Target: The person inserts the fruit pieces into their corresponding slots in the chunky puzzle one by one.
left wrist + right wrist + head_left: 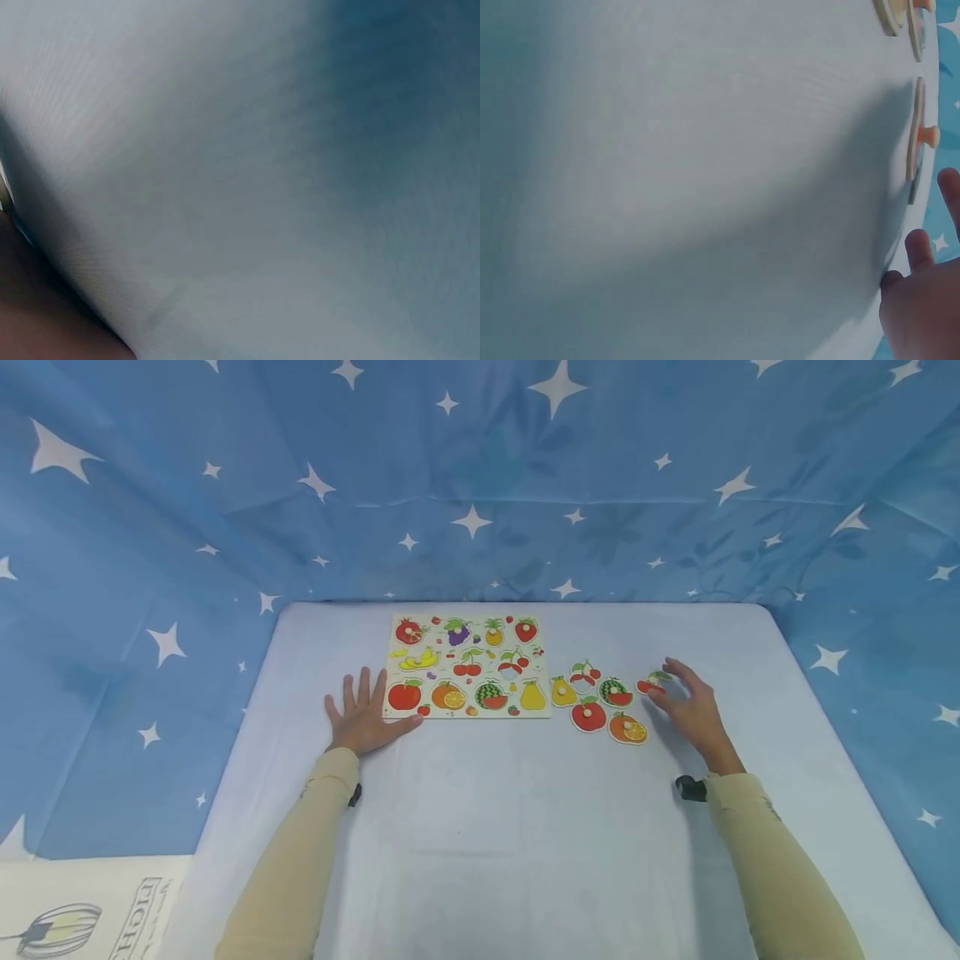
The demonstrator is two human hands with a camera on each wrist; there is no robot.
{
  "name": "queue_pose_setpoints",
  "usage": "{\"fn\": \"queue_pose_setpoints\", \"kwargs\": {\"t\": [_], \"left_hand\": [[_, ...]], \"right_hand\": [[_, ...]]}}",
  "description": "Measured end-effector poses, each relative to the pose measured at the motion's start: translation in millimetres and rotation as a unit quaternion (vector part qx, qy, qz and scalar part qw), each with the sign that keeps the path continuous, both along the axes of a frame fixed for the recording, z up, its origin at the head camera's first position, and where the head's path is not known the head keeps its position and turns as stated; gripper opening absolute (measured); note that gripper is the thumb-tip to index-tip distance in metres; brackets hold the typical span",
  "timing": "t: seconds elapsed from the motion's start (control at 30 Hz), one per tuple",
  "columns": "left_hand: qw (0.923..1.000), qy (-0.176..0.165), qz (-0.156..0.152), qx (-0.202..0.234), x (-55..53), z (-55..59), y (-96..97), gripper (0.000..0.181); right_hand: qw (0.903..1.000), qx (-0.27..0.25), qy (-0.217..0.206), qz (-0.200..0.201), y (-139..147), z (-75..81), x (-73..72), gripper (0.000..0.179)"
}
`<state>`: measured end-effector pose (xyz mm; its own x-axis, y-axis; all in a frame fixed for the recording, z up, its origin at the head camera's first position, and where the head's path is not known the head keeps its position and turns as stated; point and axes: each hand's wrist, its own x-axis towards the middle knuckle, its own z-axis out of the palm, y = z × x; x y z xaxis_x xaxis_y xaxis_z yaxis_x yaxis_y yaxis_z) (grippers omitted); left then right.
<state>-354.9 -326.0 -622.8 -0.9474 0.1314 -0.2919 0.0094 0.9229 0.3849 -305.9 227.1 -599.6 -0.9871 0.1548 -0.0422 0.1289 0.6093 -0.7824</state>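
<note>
The left hand, fingers spread, is laid at the left edge of the fruit board; the right hand – thumb and fingers parted – is held at a cherry piece, right of five other pieces on the table.

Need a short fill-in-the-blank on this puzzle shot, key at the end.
1. The left hand's ____ lies along the near edge of the puzzle board.
2. In the head view, ____ fruit pieces are off the board.
3. The blue backdrop is printed with white ____.

Missing words: thumb; six; stars.
</note>
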Motion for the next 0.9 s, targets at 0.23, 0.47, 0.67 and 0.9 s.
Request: {"fn": "queue_pose_setpoints", "kwargs": {"t": [0.23,0.47,0.67,0.9], "left_hand": [[1.0,0.002,-0.001,-0.007,-0.1,1.8,3.0,0.124],[0.9999,-0.011,0.003,-0.006,2.4,11.6,5.1,0.122],[1.0,0.003,0.006,-0.004,0.1,1.8,3.5,0.122],[1.0,0.001,0.007,-0.004,0.5,1.8,3.2,0.122]], "right_hand": [[0.9999,0.002,-0.004,-0.016,0.8,-3.8,-3.5,0.074],[0.9992,0.01,-0.019,-0.035,-3.4,-1.6,-9.3,0.071],[0.9976,0.008,-0.039,-0.057,-5.7,-1.1,-13.5,0.068],[0.994,-0.002,-0.066,-0.087,-8.6,-2.6,-18.8,0.068]]}}
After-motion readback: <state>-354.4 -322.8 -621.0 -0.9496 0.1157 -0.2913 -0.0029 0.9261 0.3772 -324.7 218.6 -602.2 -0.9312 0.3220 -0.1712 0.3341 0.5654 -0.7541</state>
